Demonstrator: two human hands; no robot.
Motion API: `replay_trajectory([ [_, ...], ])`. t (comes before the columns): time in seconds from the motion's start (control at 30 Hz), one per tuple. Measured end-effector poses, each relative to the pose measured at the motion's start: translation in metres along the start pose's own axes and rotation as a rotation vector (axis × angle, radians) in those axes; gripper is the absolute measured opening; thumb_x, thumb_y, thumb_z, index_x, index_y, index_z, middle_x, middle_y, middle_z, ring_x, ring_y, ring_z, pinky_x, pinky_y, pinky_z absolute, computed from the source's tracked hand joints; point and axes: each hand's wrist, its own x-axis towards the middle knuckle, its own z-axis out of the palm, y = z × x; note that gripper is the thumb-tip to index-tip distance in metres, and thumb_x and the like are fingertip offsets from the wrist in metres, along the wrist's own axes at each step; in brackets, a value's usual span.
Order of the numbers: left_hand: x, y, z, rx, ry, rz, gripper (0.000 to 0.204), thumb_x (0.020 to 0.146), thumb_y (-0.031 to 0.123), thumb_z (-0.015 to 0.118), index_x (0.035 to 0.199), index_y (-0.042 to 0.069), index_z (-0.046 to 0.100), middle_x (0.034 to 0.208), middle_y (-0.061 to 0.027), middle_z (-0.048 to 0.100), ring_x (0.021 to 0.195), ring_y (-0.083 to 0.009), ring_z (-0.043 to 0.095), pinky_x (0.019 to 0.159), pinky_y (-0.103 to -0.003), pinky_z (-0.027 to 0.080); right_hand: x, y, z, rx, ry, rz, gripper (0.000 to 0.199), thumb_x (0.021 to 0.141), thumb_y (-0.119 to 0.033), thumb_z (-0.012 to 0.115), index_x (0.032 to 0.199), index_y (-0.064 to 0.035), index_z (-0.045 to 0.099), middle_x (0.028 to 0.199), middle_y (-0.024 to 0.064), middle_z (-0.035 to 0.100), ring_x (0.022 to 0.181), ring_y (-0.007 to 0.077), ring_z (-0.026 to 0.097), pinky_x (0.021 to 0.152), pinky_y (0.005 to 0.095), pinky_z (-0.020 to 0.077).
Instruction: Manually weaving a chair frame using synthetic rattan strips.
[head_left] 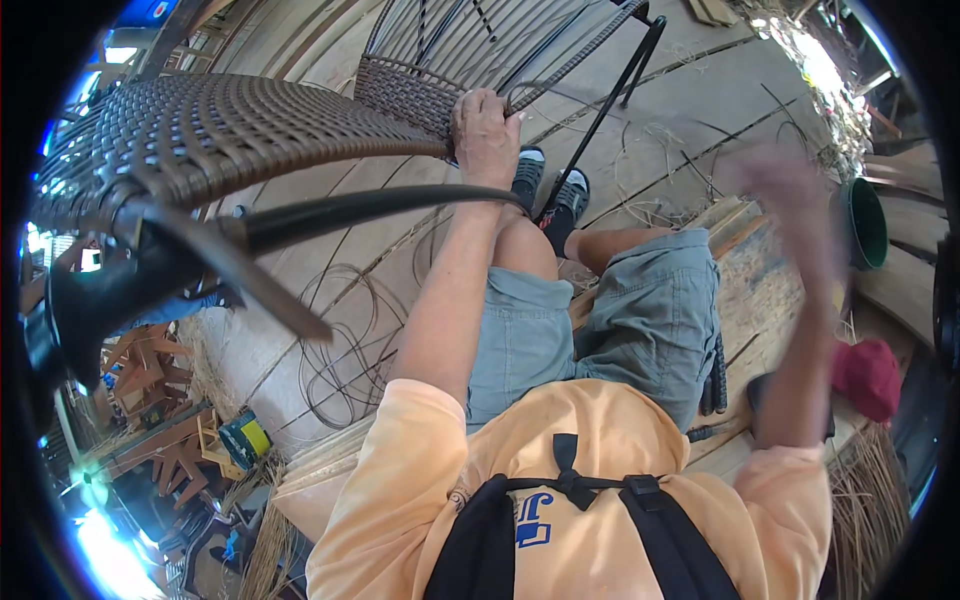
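A chair with a black metal frame, woven in brown flat strips, fills the upper left. Its finished woven panel [270, 120] lies at the left, and a second panel [410, 95] is woven only along its lower edge, with bare lengthwise strands above. My left hand [487, 135] is closed round the corner where the two panels meet. A thin loose strand curves out to the right of these fingers. My right hand [780, 185] is raised at the right, well apart from the chair and smeared by motion; whether it holds anything does not show.
Loose strands [350, 350] lie coiled on the plank floor at the left. A dark green container [866, 224] stands at the right, with a dark red cap [866, 380] nearer me. A black chair leg [605, 115] slants down beside my shoes [568, 192].
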Motion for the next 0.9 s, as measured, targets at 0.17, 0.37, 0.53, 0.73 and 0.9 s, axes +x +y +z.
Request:
replay_trajectory([
  [0.17, 0.007, 0.015, 0.013, -0.088, -0.014, -0.025, 0.026, 0.066, 0.011, 0.068, 0.088, 0.004, 0.055, 0.104, -0.0135, 0.049, 0.104, -0.0314, 0.044, 0.09, -0.041, 0.036, 0.118, 0.05, 0.151, -0.52, -0.017, -0.212, 0.031, 0.082, -0.018, 0.053, 0.106, 0.0004, 0.053, 0.091, 0.0216, 0.059, 0.085, 0.0391, 0.055, 0.074, 0.0418, 0.0438],
  [0.37, 0.004, 0.009, 0.008, -0.054, 0.001, -0.047, 0.027, 0.064, 0.004, 0.066, 0.088, 0.003, 0.053, 0.103, -0.0136, 0.048, 0.1, -0.0327, 0.046, 0.087, -0.042, 0.037, 0.155, 0.022, 0.172, 0.368, 0.122, -0.115, 0.02, 0.086, -0.014, 0.057, 0.102, -0.0023, 0.057, 0.071, -0.0026, 0.051, 0.06, 0.0036, 0.046, 0.055, 0.0191, 0.0398],
  [0.53, 0.007, 0.014, 0.002, -0.078, -0.052, -0.064, 0.031, 0.066, 0.006, 0.067, 0.094, 0.002, 0.054, 0.108, -0.0138, 0.046, 0.105, -0.0322, 0.044, 0.09, -0.042, 0.035, 0.185, 0.021, 0.128, 0.533, -0.063, -0.118, 0.029, 0.083, -0.005, 0.053, 0.111, -0.006, 0.056, 0.082, -0.0053, 0.051, 0.064, 0.0023, 0.046, 0.057, 0.0166, 0.039],
  [0.73, 0.004, 0.006, 0.002, -0.107, -0.027, -0.115, 0.031, 0.067, 0.007, 0.067, 0.095, 0.006, 0.054, 0.113, -0.0128, 0.044, 0.107, -0.0324, 0.042, 0.09, -0.044, 0.033, 0.163, 0.02, 0.152, -0.438, -0.298, -0.387, 0.026, 0.077, -0.007, 0.057, 0.103, -0.0078, 0.06, 0.094, 0.0082, 0.057, 0.088, 0.0219, 0.057, 0.077, 0.0311, 0.0466],
  [0.9, 0.01, 0.015, 0.003, -0.089, -0.069, -0.072, 0.02, 0.07, 0.01, 0.065, 0.088, 0.007, 0.056, 0.115, -0.0116, 0.044, 0.109, -0.0315, 0.042, 0.091, -0.045, 0.031, 0.209, 0.065, 0.126, -0.248, 0.305, -0.219, 0.016, 0.078, -0.013, 0.06, 0.088, -0.001, 0.058, 0.067, 0.0071, 0.054, 0.066, 0.0123, 0.052, 0.062, 0.0251, 0.0422],
])
